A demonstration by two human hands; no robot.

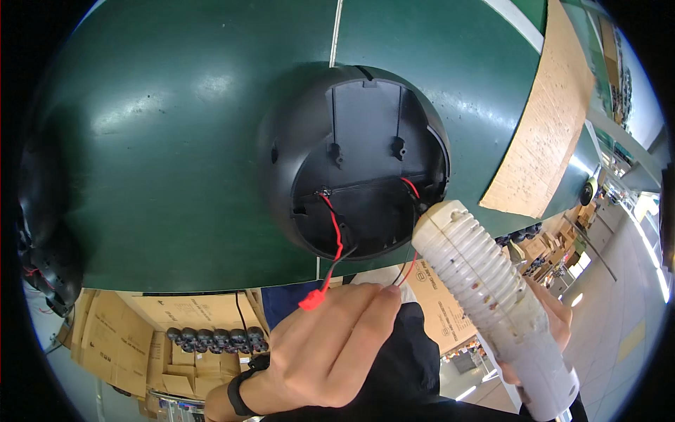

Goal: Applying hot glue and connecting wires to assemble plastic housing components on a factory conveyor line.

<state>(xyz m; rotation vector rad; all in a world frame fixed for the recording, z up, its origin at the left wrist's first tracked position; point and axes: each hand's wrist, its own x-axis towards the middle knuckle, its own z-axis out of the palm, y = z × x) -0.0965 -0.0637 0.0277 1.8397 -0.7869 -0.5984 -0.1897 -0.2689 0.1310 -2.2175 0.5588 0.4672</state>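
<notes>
— What were our hands doing at that moment?

— Our left hand [330, 352] was closed, its fingertips [391, 290] pinching thin red and black wires [406, 271] that ran up into the black housing [355, 162]. A dark wristband [238, 394] sat on that wrist. Our right hand [552, 320] was wrapped around a white ribbed tool [492, 299], gripping it from behind, so we saw little more than the fingers past its edge.

— And where did the tool point?

— Its tip touched the lower right rim of the housing, just beside where a red wire entered. A second pair of wires [336, 232] hung from the housing's inside, ending in a red connector [312, 299] just above our left hand.

— Where was the housing itself?

— It lay open side towards us on the dark green table [176, 141], near its front edge. It was a round shell with a flat inner panel.

— What lay around it?

— A sheet of brown board [545, 119] rested on the table to the right. Below the table edge we saw cardboard boxes [105, 337] and a row of small black parts [218, 339].
</notes>
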